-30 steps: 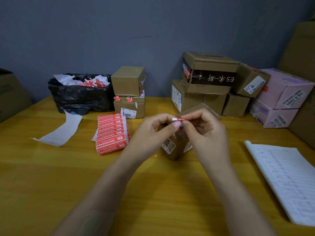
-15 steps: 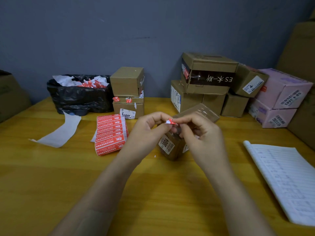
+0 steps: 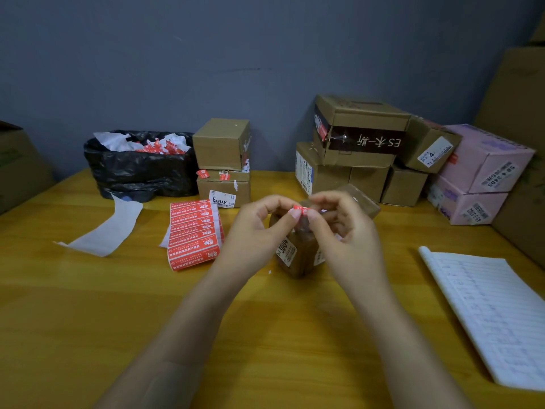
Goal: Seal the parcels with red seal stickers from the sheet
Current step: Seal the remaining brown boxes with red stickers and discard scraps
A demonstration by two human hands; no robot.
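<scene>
While both my hands are up over the yellow table point(image 3: 265, 335), I pinch a little red sticker point(image 3: 300, 208) between them. My left hand point(image 3: 256, 231) holds one end with the thumb and first finger, and my right hand point(image 3: 351, 234) holds the other end the same way. The rest of my fingers are curled in. Right under my hands stands the parcel point(image 3: 298, 261), a small brown box on the table with a white label on the side that faces me. I cannot tell if the sticker touches the parcel or is just above it. The sticker sheet point(image 3: 193, 234) lies flat on the table just beside my left hand, with rows of red stickers on it. Further left lies a white paper strip point(image 3: 106, 228), and behind that sits a black bag point(image 3: 138, 172) with white and red scraps in the top. Two small brown boxes point(image 3: 222, 160) stand one on top of the other by the wall, next to the bag. On the right side, a pile of brown boxes point(image 3: 354, 149) sits behind the parcel, and two pink boxes point(image 3: 477, 172) are stacked beside the pile. A lined notebook point(image 3: 495, 314) lies near my right arm.
</scene>
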